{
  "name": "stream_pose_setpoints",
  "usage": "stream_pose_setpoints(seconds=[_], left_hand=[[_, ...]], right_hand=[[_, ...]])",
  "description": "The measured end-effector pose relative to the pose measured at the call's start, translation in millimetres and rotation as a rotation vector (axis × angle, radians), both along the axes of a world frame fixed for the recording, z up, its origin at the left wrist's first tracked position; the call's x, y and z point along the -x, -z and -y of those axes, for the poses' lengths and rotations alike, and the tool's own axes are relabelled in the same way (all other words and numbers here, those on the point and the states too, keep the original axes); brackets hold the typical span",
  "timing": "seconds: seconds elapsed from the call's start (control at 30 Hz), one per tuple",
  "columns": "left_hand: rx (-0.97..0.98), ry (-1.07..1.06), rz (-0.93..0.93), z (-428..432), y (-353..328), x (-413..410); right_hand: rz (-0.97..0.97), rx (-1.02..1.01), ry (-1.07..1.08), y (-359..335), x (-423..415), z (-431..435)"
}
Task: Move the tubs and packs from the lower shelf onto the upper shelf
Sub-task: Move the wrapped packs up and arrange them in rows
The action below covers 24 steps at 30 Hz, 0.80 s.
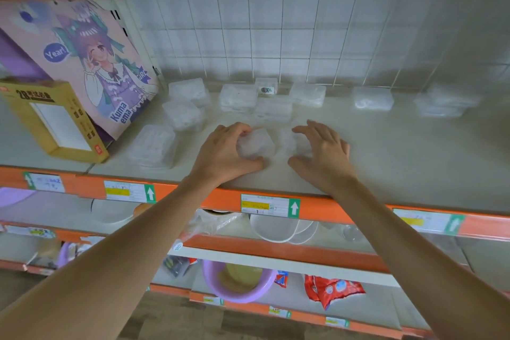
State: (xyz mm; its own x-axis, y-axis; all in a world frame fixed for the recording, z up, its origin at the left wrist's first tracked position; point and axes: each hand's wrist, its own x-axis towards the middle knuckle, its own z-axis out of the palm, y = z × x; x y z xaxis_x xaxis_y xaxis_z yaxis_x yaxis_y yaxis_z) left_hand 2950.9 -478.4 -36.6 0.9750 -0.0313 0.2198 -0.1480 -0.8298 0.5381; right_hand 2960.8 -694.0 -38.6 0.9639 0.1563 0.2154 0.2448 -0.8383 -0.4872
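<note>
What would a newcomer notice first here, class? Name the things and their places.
Both hands meet on the orange-edged shelf: the left hand grips a clear tub and the right hand arches over a second tub. At far left leans a big pink cartoon box, a yellow box before it.
</note>
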Motion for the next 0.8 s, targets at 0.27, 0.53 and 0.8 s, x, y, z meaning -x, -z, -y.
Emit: stream_pose_setpoints(seconds=[0.27,0.53,0.8], left_hand=[[-0.06,-0.008,0.02,-1,3,-4],[0.005,-0.04,-0.059,-8,-9,16],[-0.105,0.048,-0.009,-15,-53,60]], right_hand=[[-0.001,-0.021,0.079,1,-5,4],[-0.079,-0.102,0.042,-8,3,6],[0.011,-0.099,0.048,-40,58,23]])
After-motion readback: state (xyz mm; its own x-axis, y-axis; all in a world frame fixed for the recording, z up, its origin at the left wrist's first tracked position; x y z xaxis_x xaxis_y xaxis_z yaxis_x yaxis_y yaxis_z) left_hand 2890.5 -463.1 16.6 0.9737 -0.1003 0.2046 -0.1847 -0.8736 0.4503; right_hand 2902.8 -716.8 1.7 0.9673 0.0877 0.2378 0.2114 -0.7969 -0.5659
